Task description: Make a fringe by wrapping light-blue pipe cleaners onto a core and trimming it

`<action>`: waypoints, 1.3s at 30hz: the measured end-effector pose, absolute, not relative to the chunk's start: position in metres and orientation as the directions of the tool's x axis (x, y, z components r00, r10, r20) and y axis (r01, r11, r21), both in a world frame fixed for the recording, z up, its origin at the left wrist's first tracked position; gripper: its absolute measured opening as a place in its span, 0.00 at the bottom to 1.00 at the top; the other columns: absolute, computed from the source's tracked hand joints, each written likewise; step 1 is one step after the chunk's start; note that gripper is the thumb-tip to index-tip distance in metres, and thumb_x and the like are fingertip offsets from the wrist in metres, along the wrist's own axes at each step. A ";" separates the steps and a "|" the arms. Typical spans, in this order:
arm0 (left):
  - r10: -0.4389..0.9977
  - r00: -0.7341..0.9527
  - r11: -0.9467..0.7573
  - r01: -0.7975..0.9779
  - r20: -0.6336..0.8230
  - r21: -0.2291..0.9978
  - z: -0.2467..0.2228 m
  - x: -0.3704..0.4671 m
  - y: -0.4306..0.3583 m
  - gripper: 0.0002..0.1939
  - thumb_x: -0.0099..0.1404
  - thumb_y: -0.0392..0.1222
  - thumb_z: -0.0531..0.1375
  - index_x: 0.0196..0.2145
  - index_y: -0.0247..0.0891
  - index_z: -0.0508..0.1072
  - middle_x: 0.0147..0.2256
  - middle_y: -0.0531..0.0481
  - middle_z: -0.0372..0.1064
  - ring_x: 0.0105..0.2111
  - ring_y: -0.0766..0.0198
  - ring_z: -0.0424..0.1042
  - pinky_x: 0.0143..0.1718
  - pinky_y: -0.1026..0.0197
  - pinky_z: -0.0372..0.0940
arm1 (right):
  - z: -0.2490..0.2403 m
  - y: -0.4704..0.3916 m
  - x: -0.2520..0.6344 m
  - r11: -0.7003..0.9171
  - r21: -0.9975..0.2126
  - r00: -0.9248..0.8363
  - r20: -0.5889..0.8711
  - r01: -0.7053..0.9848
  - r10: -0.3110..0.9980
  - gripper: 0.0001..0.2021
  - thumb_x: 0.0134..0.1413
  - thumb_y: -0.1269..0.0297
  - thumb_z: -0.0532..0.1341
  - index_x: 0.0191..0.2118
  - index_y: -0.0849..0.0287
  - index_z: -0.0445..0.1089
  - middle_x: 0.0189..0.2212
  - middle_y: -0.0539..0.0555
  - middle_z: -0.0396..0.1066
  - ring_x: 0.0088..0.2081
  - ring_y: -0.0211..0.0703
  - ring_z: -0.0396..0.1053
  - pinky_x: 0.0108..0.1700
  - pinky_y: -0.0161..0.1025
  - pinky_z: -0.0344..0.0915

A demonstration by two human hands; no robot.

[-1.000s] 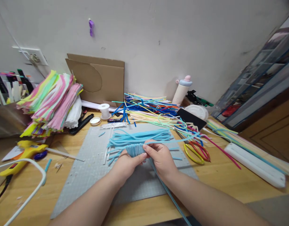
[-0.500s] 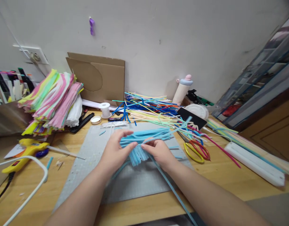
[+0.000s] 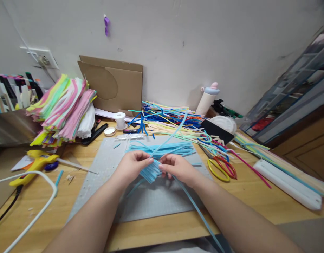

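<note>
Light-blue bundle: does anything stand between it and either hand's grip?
Nothing visible does: the left hand and right hand both touch the light-blue bundle. A loose strip slants up from near the fingertips and a trailing strip runs down past the right wrist; neither visibly separates grip from bundle.

I see the left fingers (image 3: 145, 162) and right fingers (image 3: 166, 168) pinching a blue bundle (image 3: 149, 173) between them; more blue strips (image 3: 175, 148) lie beyond the fingers, scissors (image 3: 210, 157) to their right.

Two grips (image 3: 130, 168) (image 3: 181, 170), one bottle (image 3: 205, 102), one spool (image 3: 120, 122)
</note>
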State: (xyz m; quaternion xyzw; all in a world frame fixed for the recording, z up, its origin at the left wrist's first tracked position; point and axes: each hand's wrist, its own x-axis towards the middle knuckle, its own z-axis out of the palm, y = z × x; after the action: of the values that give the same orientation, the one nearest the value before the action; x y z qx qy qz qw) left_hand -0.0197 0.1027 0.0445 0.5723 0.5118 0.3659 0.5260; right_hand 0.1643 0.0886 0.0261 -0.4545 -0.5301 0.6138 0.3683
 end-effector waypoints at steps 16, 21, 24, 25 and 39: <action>0.967 0.242 0.025 0.207 -0.076 0.978 0.040 -0.017 0.104 0.14 0.52 0.49 0.63 0.29 0.35 0.73 0.26 0.51 0.71 0.26 0.64 0.67 0.30 0.63 0.59 | 0.021 0.085 0.160 -0.308 -0.949 -0.476 -0.244 -0.060 0.845 0.18 0.45 0.52 0.64 0.32 0.64 0.69 0.25 0.52 0.72 0.22 0.36 0.72 0.20 0.28 0.64; 0.947 0.287 -0.296 0.594 0.147 0.748 0.040 -0.016 0.102 0.13 0.61 0.51 0.56 0.28 0.39 0.72 0.24 0.54 0.67 0.26 0.64 0.65 0.27 0.63 0.54 | 0.021 0.086 0.162 -0.399 -0.913 -0.503 -0.307 -0.082 0.808 0.18 0.46 0.52 0.65 0.34 0.64 0.69 0.28 0.54 0.74 0.24 0.38 0.74 0.23 0.29 0.67; 0.920 0.353 -0.368 0.621 0.172 0.692 0.041 -0.016 0.101 0.14 0.62 0.49 0.54 0.26 0.39 0.69 0.24 0.55 0.67 0.27 0.64 0.65 0.28 0.63 0.53 | 0.023 0.084 0.161 -0.414 -0.907 -0.551 -0.306 -0.080 0.776 0.17 0.47 0.53 0.64 0.35 0.64 0.69 0.29 0.55 0.74 0.25 0.38 0.74 0.24 0.29 0.68; 0.918 0.353 -0.373 0.624 0.179 0.686 0.041 -0.017 0.101 0.14 0.63 0.49 0.54 0.25 0.39 0.68 0.24 0.55 0.67 0.27 0.64 0.65 0.28 0.63 0.53 | 0.022 0.084 0.161 -0.411 -0.908 -0.549 -0.305 -0.079 0.778 0.17 0.47 0.53 0.64 0.36 0.64 0.68 0.29 0.55 0.74 0.25 0.38 0.74 0.24 0.30 0.68; 0.907 0.379 -0.419 0.788 0.182 0.452 0.039 -0.029 0.105 0.09 0.60 0.47 0.56 0.28 0.41 0.71 0.30 0.49 0.72 0.32 0.57 0.68 0.33 0.60 0.53 | 0.023 0.094 0.166 -0.248 -0.968 -0.351 -0.241 0.025 0.905 0.19 0.42 0.50 0.64 0.30 0.61 0.63 0.21 0.50 0.72 0.18 0.35 0.69 0.16 0.28 0.61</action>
State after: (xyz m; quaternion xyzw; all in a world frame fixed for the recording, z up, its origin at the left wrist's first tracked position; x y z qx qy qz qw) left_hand -0.0288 0.1051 0.0387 0.8173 0.5185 0.2042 0.1468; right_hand 0.1663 0.0944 0.0229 -0.4562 -0.5096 0.6449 0.3410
